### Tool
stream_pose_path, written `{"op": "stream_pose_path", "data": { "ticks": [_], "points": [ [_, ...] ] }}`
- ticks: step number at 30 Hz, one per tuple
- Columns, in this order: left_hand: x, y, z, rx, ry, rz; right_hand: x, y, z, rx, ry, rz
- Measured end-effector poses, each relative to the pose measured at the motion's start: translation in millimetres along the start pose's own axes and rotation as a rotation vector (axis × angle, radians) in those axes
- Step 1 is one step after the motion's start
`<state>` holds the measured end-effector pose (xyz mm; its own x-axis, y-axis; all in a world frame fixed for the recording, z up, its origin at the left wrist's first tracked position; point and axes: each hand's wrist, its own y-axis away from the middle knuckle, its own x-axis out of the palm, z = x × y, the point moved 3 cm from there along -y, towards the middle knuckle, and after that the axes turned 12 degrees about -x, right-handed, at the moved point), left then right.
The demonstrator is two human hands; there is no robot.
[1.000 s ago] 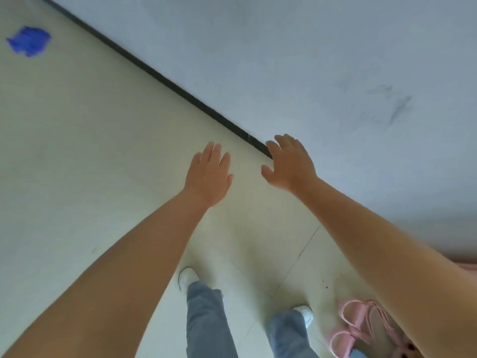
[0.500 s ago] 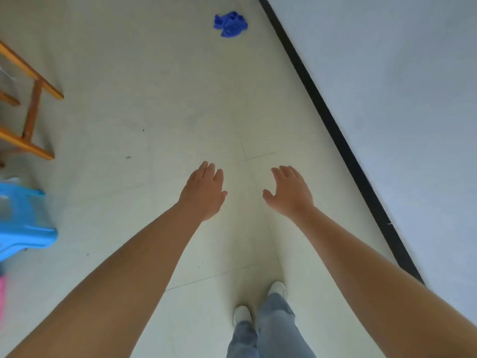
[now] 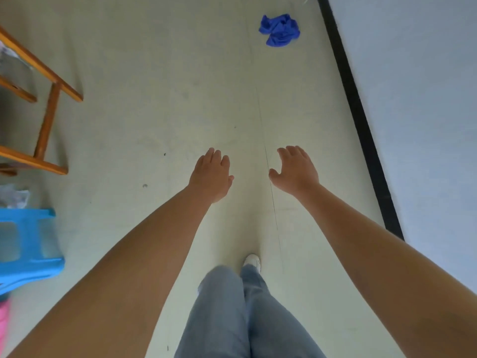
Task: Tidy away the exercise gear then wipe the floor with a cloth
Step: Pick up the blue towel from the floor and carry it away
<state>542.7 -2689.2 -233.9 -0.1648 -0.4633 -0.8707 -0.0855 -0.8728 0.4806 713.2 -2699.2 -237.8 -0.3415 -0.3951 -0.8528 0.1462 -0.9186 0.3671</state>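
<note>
A crumpled blue cloth (image 3: 279, 29) lies on the pale tiled floor (image 3: 160, 104) at the top of the view, close to the black skirting. My left hand (image 3: 211, 175) and my right hand (image 3: 295, 169) are stretched out in front of me, side by side, palms down, fingers loosely apart, both empty. The cloth is well ahead of both hands, slightly to the right. No exercise gear shows in this view.
A black skirting strip (image 3: 356, 107) and a grey wall (image 3: 418, 99) run along the right. At the left stand a wooden chair frame (image 3: 49, 117), a blue plastic stool (image 3: 28, 246) and something pink (image 3: 4, 321). My legs in jeans (image 3: 232, 316) are below.
The view has swung left from the wall toward the open floor. The blue cloth now sits nearer and more central; pink sandals have left the view. Both hands stay empty.
</note>
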Motion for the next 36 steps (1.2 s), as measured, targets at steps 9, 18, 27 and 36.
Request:
{"op": "stream_pose_path", "data": {
  "ticks": [9,18,27,36],
  "points": [
    [-167,-271,44,0.075,-0.155,-0.134,-137,-282,2,-0.067,-0.012,-0.091],
    [-332,-527,26,0.262,-0.243,-0.165,-261,-518,-47,0.049,-0.115,-0.127],
    [-455,-817,-41,0.377,-0.215,-0.160,-354,-739,-184,0.300,-0.177,-0.145],
    [-527,-1067,-104,0.521,-0.278,-0.061,-417,-949,-273,0.443,-0.262,-0.127]
  ]
}}
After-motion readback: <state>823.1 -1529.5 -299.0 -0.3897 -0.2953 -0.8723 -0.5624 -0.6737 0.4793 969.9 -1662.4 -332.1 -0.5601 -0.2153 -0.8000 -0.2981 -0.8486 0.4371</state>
